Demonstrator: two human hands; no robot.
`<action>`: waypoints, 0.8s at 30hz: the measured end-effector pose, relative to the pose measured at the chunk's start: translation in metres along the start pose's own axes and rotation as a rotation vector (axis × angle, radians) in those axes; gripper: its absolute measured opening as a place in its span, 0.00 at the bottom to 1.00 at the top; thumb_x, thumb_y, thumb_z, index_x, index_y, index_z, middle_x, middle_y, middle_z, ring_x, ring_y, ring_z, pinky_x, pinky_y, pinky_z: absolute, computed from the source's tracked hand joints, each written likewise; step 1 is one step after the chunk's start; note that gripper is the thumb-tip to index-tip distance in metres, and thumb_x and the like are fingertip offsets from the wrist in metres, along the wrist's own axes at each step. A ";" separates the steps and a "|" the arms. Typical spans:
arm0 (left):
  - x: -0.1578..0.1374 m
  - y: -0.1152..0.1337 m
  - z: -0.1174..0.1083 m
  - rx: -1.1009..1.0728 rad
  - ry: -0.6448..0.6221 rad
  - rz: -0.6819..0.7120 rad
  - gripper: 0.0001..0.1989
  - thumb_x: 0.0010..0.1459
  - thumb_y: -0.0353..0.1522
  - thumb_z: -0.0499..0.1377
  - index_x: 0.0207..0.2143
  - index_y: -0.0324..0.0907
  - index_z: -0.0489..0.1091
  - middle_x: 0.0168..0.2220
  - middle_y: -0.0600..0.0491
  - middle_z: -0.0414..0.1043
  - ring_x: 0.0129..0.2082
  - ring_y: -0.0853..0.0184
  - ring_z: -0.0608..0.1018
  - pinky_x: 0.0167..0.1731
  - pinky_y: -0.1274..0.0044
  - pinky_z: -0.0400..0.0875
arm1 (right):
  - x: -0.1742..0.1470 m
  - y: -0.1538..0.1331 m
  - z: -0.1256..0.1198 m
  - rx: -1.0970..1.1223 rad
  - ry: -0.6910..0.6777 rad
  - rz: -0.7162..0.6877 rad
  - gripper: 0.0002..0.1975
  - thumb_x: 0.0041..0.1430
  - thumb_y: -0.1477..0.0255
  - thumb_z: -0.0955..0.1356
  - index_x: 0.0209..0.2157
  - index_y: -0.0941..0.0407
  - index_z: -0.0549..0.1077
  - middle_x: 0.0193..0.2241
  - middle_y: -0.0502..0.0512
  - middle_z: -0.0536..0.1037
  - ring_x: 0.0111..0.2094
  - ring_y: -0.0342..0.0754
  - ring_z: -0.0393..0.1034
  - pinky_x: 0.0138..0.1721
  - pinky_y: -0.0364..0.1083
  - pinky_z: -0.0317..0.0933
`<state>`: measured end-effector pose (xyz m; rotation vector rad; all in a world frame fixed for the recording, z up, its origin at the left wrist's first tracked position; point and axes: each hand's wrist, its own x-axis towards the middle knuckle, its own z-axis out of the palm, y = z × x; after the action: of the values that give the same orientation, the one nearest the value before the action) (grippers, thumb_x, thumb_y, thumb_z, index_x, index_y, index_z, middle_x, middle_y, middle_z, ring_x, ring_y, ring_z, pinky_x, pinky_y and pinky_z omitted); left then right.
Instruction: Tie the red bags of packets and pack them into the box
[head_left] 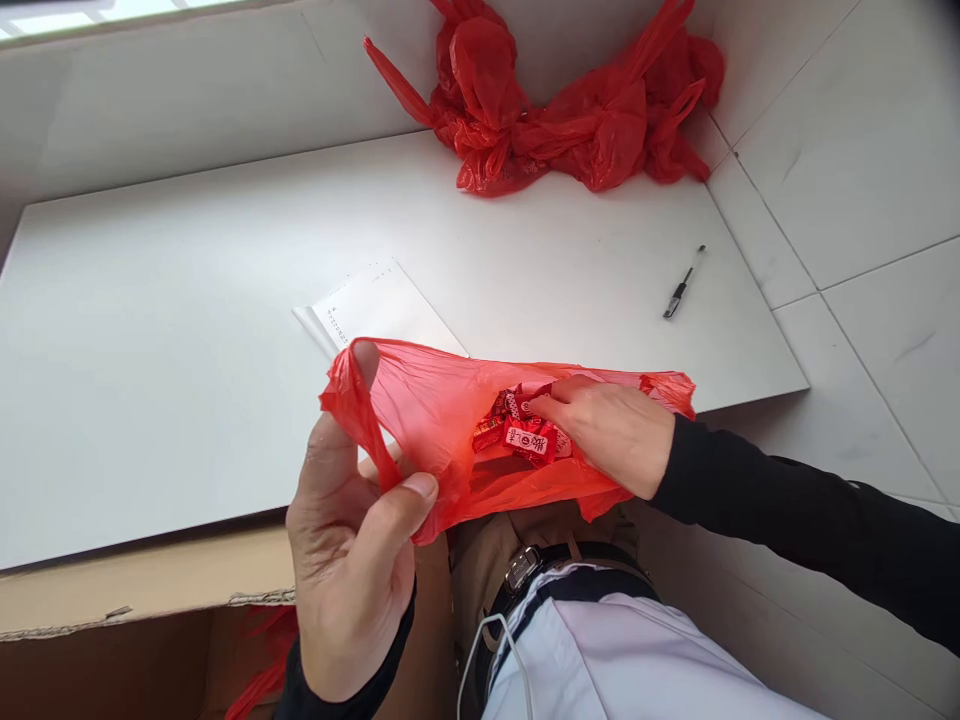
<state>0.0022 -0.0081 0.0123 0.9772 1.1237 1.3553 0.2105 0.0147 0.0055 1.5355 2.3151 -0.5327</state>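
A thin red plastic bag (pixel 420 400) is stretched with its mouth toward me, over the near edge of the table. My left hand (pixel 356 550) grips its left side, with one handle looped around a finger and the thumb pressed on the plastic. Inside lie several small red wrapped packets (pixel 529 440) with white and dark printing. My right hand (pixel 615 430) reaches into the bag from the right, its fingers closed at the packets. Its fingertips are partly hidden among them.
Several knotted red plastic bags (pixel 555 120) sit at the back of the white table (pixel 165 330). A sheet of paper (pixel 397 310) and a pen (pixel 681 290) lie on it. Below left stands an open cardboard box (pixel 187 580) with red plastic (pixel 262 680) inside.
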 end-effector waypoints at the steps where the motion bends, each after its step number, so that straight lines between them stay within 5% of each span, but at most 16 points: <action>1: 0.000 0.000 0.000 0.003 -0.002 0.002 0.31 0.49 0.27 0.65 0.55 0.60 0.72 0.58 0.56 0.69 0.28 0.70 0.72 0.19 0.79 0.68 | 0.001 0.000 0.000 -0.009 -0.012 -0.010 0.26 0.61 0.87 0.60 0.57 0.55 0.69 0.44 0.60 0.76 0.44 0.54 0.72 0.31 0.46 0.56; 6: 0.001 0.001 0.001 -0.001 -0.014 -0.021 0.32 0.48 0.28 0.64 0.56 0.61 0.71 0.50 0.55 0.73 0.21 0.73 0.64 0.16 0.78 0.64 | 0.010 -0.001 0.006 -0.028 0.008 -0.064 0.28 0.61 0.84 0.60 0.60 0.52 0.65 0.44 0.59 0.76 0.43 0.55 0.73 0.29 0.46 0.52; 13: 0.001 -0.001 0.000 -0.010 -0.021 -0.015 0.33 0.48 0.27 0.64 0.56 0.60 0.70 0.51 0.53 0.70 0.19 0.76 0.60 0.13 0.79 0.58 | 0.014 -0.006 0.006 -0.142 -0.001 0.039 0.15 0.62 0.84 0.60 0.45 0.59 0.73 0.36 0.62 0.76 0.39 0.56 0.73 0.27 0.47 0.53; 18: 0.001 -0.002 0.000 -0.012 -0.016 -0.020 0.33 0.48 0.27 0.64 0.57 0.61 0.70 0.43 0.53 0.73 0.19 0.74 0.60 0.14 0.79 0.59 | 0.016 -0.008 0.004 -0.086 0.027 -0.038 0.22 0.65 0.80 0.60 0.58 0.53 0.66 0.38 0.58 0.76 0.38 0.55 0.72 0.27 0.47 0.53; 24: 0.002 0.001 0.002 -0.003 -0.019 -0.007 0.33 0.48 0.26 0.63 0.56 0.61 0.71 0.51 0.53 0.71 0.19 0.74 0.59 0.13 0.78 0.58 | 0.022 -0.004 0.008 -0.093 -0.063 -0.024 0.26 0.65 0.79 0.60 0.63 0.52 0.61 0.40 0.59 0.77 0.38 0.56 0.72 0.26 0.46 0.49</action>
<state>0.0038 -0.0062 0.0133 0.9813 1.1096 1.3387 0.1995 0.0273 -0.0105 1.4298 2.2802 -0.4651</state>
